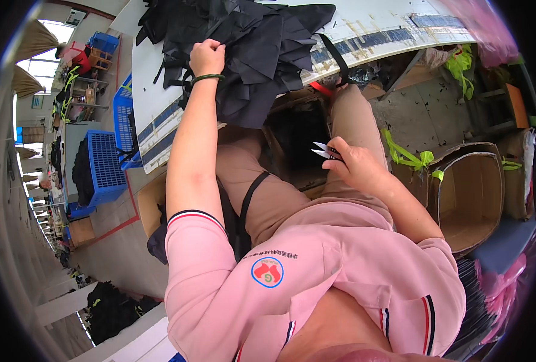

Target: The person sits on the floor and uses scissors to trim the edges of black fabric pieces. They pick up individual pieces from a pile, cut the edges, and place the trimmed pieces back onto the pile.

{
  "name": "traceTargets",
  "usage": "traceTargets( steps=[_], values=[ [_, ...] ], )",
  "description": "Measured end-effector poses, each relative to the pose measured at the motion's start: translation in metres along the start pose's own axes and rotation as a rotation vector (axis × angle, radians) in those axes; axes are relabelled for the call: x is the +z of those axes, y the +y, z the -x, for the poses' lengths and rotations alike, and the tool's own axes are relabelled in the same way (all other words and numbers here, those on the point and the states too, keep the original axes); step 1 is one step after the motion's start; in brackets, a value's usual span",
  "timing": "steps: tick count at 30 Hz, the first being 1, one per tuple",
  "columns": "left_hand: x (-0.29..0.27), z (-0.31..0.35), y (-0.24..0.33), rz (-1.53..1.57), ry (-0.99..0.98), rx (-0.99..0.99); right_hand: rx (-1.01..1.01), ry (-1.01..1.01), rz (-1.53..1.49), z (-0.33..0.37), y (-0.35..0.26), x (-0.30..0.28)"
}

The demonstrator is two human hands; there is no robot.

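A heap of black fabric pieces (259, 51) lies on the white table (388, 13) and hangs over its near edge. At the left part of the heap, my left hand (208, 57) is closed on the black fabric; its fingertips are partly hidden. A dark green bangle (208, 76) circles that wrist. Closer to my body, above my lap, my right hand (357, 164) grips a pair of thread snips (325, 146). Their two pale blades point left, slightly apart, and touch no fabric. Most of the snips' dark handle is covered by my fingers.
Under the table's edge, a dark open space (298, 136) lies between my knees. A cardboard box (470, 196) stands at the right, with bright green strips (409, 155) beside it. Blue plastic crates (106, 163) are on the left. A black strap (334, 57) hangs from the table edge.
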State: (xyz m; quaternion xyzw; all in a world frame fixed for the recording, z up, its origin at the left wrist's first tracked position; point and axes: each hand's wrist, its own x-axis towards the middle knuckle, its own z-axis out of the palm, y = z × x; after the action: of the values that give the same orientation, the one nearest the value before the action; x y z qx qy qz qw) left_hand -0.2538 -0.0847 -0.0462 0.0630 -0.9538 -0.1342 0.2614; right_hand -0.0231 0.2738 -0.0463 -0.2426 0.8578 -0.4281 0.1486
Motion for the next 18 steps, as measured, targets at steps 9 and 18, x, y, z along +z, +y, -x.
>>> traceTargets(
  steps=[9, 18],
  values=[
    [-0.150, 0.021, 0.029, 1.431, 0.189, -0.250, 0.021, 0.132, -0.111, -0.012, 0.013, 0.001],
    [-0.187, 0.149, 0.072, 1.999, -0.228, -0.417, 0.080, 0.102, -0.595, -0.042, -0.004, 0.012]
  ],
)
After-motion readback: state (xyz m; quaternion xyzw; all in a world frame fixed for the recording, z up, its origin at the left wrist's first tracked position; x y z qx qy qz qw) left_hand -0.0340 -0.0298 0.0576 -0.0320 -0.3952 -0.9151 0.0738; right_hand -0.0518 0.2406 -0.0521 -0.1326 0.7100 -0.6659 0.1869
